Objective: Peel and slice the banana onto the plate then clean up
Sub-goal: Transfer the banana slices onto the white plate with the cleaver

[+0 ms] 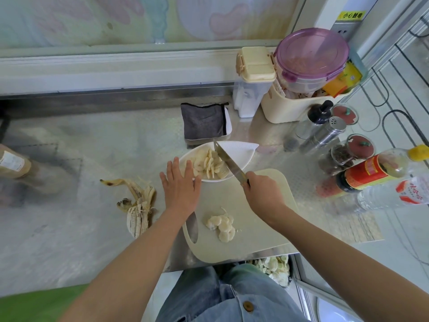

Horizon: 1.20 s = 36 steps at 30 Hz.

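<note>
Steel table (92, 147) under both hands. Cream cutting board (250, 238) beneath the right hand (262, 196), which grips a knife (228, 162). White plate (241, 152) of banana slices (210, 165) just beyond the flat, straight-fingered left hand (181, 189). Peel (139, 205) left of that hand. Loose slices (221, 225) between the wrists.

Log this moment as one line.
right hand: grips knife, blade over plate | left hand: open, at plate rim | plate: banana slices | cutting board: slice pile | peel: on counter
</note>
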{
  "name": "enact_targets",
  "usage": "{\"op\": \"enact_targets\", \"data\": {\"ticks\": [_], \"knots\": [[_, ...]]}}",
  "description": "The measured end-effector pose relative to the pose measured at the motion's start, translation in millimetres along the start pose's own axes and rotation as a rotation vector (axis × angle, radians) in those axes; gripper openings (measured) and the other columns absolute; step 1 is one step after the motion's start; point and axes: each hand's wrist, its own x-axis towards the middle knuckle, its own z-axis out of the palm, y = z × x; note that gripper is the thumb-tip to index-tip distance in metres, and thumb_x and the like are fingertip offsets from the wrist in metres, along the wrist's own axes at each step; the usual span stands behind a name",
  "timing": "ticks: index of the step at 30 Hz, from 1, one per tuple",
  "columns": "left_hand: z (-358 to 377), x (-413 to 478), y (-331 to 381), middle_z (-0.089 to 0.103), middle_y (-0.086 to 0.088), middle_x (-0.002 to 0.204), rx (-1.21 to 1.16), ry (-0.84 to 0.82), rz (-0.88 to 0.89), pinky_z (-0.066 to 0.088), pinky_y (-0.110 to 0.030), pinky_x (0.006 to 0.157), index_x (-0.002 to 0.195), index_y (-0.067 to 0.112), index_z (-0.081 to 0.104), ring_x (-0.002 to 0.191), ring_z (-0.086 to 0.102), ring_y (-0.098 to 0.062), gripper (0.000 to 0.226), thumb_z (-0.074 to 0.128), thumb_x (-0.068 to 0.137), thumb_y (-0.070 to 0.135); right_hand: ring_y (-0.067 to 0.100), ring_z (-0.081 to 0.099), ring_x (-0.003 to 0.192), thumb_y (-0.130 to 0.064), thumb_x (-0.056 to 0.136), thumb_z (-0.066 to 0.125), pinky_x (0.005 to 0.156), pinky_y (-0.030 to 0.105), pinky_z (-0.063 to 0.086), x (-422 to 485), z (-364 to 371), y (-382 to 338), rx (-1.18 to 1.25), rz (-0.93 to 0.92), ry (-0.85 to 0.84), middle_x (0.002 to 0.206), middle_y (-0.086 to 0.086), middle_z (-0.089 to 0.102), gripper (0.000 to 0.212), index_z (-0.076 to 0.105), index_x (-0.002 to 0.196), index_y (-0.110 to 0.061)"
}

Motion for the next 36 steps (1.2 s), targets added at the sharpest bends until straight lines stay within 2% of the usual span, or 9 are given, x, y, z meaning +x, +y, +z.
{"op": "enact_targets", "data": {"ticks": [3, 5, 7, 9, 13, 18, 23, 30, 36], "knots": [[-2, -3, -1, 0.012, -0.018, 0.155, -0.011, 0.023, 0.006, 0.006, -0.050, 0.115, 0.147, 0.018, 0.027, 0.143, 0.006, -0.036, 0.051, 0.031, 0.100, 0.038, 0.017, 0.039, 0.052, -0.023, 0.099, 0.040, 0.045, 0.027, 0.021, 0, -4, 8, 0.064, -0.003, 0.054, 0.058, -0.003, 0.039, 0.025, 0.038, 0.075, -0.014], [-6, -9, 0, 0.025, -0.019, 0.149, -0.033, 0.104, 0.021, 0.019, -0.048, 0.113, 0.141, 0.015, 0.036, 0.137, 0.020, -0.036, 0.047, 0.040, 0.098, 0.033, 0.016, 0.038, 0.050, -0.026, 0.097, 0.042, 0.048, 0.031, 0.028, -2, -8, 20, 0.186, -0.015, 0.103, 0.055, -0.001, 0.040, 0.033, 0.036, 0.066, -0.016], [-9, -19, 3, 0.041, -0.017, 0.136, -0.061, 0.215, 0.049, 0.037, -0.043, 0.101, 0.134, 0.012, 0.046, 0.123, 0.038, -0.032, 0.042, 0.048, 0.094, 0.026, 0.022, 0.045, 0.052, -0.031, 0.095, 0.046, 0.051, 0.034, 0.035, -8, -9, 35, 0.323, -0.018, 0.112, 0.057, 0.005, 0.048, 0.035, 0.041, 0.065, -0.014], [-9, -31, 6, 0.050, -0.012, 0.121, -0.103, 0.282, 0.080, 0.045, -0.036, 0.086, 0.125, 0.012, 0.053, 0.107, 0.048, -0.026, 0.034, 0.051, 0.092, 0.021, 0.024, 0.051, 0.053, -0.034, 0.096, 0.047, 0.051, 0.032, 0.039, -18, -6, 49, 0.455, -0.013, 0.070, 0.059, 0.011, 0.056, 0.038, 0.048, 0.068, -0.009], [4, -60, 10, 0.054, -0.005, 0.111, -0.230, 0.205, 0.101, 0.050, -0.029, 0.078, 0.117, 0.015, 0.055, 0.097, 0.053, -0.018, 0.025, 0.049, 0.094, 0.023, 0.016, 0.048, 0.038, -0.036, 0.097, 0.048, 0.039, 0.023, 0.040, -49, 9, 76, 0.643, 0.027, -0.050, 0.051, 0.004, 0.054, 0.042, 0.053, 0.066, -0.009], [32, -98, 8, 0.048, -0.009, 0.130, -0.309, 0.082, 0.158, 0.039, -0.029, 0.094, 0.127, 0.011, 0.052, 0.118, 0.045, -0.023, 0.034, 0.051, 0.094, 0.022, 0.019, 0.046, 0.038, -0.031, 0.097, 0.050, 0.037, 0.023, 0.038, -82, 37, 114, 0.786, 0.183, -0.078, 0.051, 0.007, 0.052, 0.041, 0.052, 0.063, -0.010], [48, -126, 14, 0.031, -0.018, 0.149, -0.323, 0.102, 0.088, 0.021, -0.034, 0.113, 0.140, 0.002, 0.040, 0.139, 0.027, -0.030, 0.045, 0.045, 0.099, 0.021, 0.018, 0.047, 0.039, -0.035, 0.099, 0.046, 0.038, 0.026, 0.039, -100, 51, 129, 0.899, 0.335, -0.030, 0.055, 0.009, 0.054, 0.040, 0.051, 0.071, -0.007], [60, -143, 18, 0.008, -0.010, 0.159, -0.340, 0.015, 0.038, 0.011, -0.036, 0.119, 0.151, 0.006, 0.013, 0.147, 0.004, -0.020, 0.055, 0.033, 0.101, 0.019, 0.019, 0.049, 0.039, -0.033, 0.098, 0.048, 0.037, 0.025, 0.039, -110, 71, 112, 0.870, 0.278, -0.151, 0.054, 0.006, 0.056, 0.036, 0.052, 0.074, -0.007], [71, -149, 20, -0.006, -0.015, 0.158, -0.291, -0.038, 0.039, -0.006, -0.031, 0.118, 0.150, 0.000, 0.000, 0.146, -0.008, -0.023, 0.064, 0.034, 0.100, 0.021, 0.016, 0.051, 0.037, -0.034, 0.098, 0.047, 0.034, 0.022, 0.039, -118, 84, 96, 0.797, 0.209, -0.203, 0.053, 0.005, 0.057, 0.036, 0.053, 0.075, -0.006]]}}
